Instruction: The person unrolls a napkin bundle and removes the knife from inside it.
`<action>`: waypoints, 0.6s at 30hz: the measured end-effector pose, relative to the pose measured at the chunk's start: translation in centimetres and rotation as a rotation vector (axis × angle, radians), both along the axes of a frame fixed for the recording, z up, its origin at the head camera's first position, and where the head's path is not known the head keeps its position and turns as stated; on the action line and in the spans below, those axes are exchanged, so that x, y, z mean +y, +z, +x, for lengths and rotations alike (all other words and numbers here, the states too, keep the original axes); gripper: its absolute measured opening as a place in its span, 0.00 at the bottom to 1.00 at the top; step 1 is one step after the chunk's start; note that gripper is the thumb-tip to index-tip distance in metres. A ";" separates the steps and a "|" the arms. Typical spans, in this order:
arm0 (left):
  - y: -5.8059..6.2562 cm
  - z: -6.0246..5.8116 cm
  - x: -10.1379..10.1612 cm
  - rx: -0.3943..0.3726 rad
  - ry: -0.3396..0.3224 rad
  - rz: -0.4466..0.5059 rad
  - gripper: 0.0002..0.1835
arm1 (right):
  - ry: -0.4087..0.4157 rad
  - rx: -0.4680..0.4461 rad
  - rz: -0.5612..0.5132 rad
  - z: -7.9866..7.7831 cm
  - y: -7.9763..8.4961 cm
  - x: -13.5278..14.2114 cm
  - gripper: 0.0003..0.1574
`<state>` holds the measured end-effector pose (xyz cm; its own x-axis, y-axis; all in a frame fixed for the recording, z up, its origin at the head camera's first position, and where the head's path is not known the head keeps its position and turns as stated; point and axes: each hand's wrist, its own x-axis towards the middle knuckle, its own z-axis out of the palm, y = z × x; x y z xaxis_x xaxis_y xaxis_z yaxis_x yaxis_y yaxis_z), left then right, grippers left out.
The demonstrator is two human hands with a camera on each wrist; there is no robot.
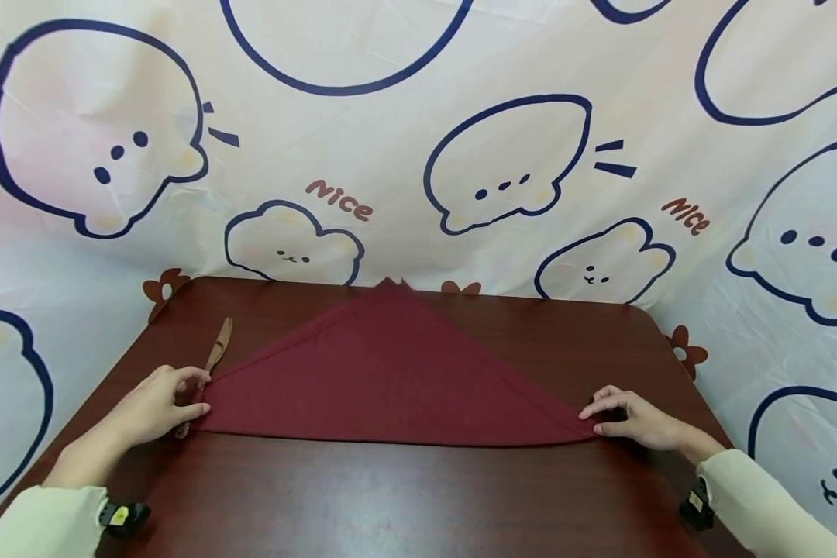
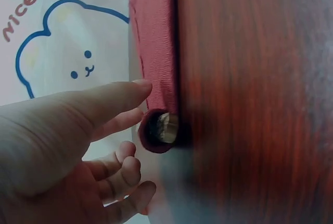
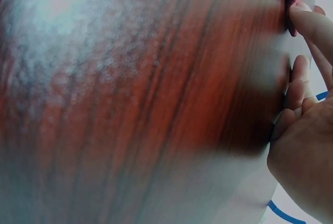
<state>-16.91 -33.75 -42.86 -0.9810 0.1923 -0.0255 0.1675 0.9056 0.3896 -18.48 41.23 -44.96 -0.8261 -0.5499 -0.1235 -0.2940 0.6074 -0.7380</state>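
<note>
A dark red cloth napkin (image 1: 390, 372), folded into a triangle, lies with its long edge toward me and its peak at the far table edge. My left hand (image 1: 146, 407) holds its left corner, thumb and index finger spaced along the turned edge. A gold table knife (image 1: 219, 345) lies crosswise there, its blade sticking out beyond the fingers. In the left wrist view the cloth curls round the gold handle end (image 2: 168, 128), beside the thumb. At the opposite corner my right hand (image 1: 638, 418) pinches the napkin between thumb and index finger, other fingers loosely bent.
The brown wood-grain table (image 1: 390, 496) has rounded far corners. A white hanging cloth (image 1: 390, 147) printed with blue cartoon outlines stands behind it and along both sides.
</note>
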 end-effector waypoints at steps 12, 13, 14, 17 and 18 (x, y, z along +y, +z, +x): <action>-0.4 0.1 0.4 -0.045 0.038 0.000 0.19 | 0.004 -0.005 -0.009 -0.1 0.0 0.0 0.14; -0.5 0.0 0.3 -0.045 0.035 0.000 0.19 | 0.005 -0.007 -0.009 0.0 0.0 0.0 0.14; -0.5 0.0 0.3 -0.045 0.030 0.003 0.19 | 0.006 -0.009 -0.009 0.0 -0.1 0.0 0.14; -0.5 -0.1 0.1 -0.039 0.022 0.003 0.18 | 0.006 -0.004 -0.015 0.0 -0.1 0.0 0.14; -0.6 -0.1 0.0 -0.035 0.021 0.002 0.18 | 0.007 -0.003 -0.017 0.1 -0.1 -0.1 0.14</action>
<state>-17.00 -33.70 -43.43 -0.9833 0.1720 -0.0599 0.1347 0.9082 0.3964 -18.43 41.18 -45.10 -0.8220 -0.5573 -0.1167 -0.2954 0.5926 -0.7494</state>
